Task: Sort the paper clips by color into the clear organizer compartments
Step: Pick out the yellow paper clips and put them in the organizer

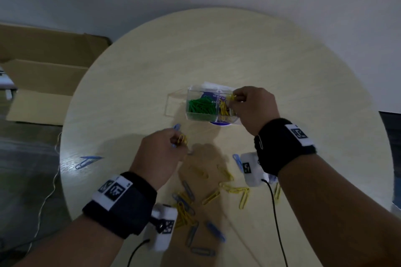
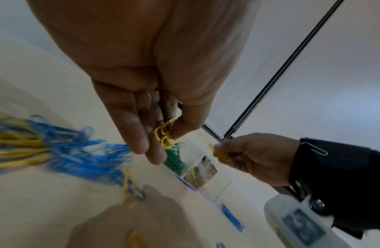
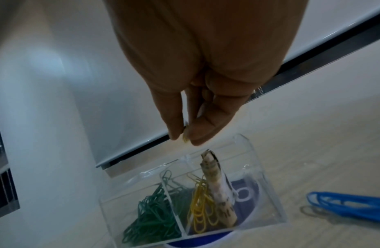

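Fingers (image 3: 178, 117) of the right hand (image 1: 253, 108) pinched a yellow clip (image 1: 233, 97) above the organizer's yellow compartment; fingers (image 2: 140, 130) of the left hand (image 1: 160, 151) pinched yellow clips (image 2: 165, 135) nearer the table's front. The round table (image 1: 217, 50) carried everything. The clear organizer (image 1: 191, 116) sat mid-table, green clips (image 1: 200, 105) filling its left compartment, yellow clips (image 3: 202, 213) the one beside it. Loose yellow clips (image 1: 234, 188) and blue clips (image 1: 214, 231) lay scattered near the front edge.
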`<state>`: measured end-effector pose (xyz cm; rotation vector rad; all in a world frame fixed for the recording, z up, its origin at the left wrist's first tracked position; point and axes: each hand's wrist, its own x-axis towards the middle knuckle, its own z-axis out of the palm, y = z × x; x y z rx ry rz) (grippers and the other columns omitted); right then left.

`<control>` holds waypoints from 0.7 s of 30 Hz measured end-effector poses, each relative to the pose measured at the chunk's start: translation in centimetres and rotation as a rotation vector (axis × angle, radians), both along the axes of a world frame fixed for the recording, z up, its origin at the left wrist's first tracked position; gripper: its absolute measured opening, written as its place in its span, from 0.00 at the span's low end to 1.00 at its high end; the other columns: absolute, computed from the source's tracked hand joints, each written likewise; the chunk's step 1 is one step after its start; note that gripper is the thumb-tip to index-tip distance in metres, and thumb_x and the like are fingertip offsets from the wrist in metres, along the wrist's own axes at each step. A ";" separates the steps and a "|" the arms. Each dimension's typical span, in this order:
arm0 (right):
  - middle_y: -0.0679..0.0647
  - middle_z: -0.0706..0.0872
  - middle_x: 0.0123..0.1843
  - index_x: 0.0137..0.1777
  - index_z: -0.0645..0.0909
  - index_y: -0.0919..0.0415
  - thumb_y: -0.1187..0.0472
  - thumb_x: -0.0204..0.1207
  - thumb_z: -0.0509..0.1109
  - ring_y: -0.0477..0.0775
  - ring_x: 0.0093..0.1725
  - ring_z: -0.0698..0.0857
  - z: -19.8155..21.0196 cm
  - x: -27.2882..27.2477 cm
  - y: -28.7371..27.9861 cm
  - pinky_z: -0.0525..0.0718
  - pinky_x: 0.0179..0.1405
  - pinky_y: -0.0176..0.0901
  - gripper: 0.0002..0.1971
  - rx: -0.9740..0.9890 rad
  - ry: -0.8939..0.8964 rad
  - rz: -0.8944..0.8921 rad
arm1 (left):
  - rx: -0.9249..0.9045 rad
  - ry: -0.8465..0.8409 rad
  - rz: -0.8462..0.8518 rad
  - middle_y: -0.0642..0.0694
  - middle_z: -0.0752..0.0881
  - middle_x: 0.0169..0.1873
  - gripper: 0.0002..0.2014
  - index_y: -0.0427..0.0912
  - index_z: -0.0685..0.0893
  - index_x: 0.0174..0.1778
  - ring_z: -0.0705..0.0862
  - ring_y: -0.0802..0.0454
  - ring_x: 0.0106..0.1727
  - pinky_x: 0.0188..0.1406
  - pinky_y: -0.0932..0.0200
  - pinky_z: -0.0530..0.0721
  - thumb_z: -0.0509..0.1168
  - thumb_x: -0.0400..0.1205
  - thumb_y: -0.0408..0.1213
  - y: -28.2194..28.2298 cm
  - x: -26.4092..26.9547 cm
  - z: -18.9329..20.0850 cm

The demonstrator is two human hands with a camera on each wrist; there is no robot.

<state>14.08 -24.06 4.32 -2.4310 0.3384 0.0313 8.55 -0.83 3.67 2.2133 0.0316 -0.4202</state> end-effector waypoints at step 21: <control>0.43 0.91 0.40 0.50 0.87 0.47 0.52 0.76 0.71 0.43 0.42 0.89 -1.4 -10.5 -5.5 0.89 0.46 0.54 0.06 0.223 -0.042 -0.213 | 0.070 -0.155 -0.087 0.39 0.89 0.31 0.22 0.39 0.89 0.40 0.88 0.43 0.35 0.43 0.47 0.87 0.61 0.83 0.53 -8.9 9.3 -0.2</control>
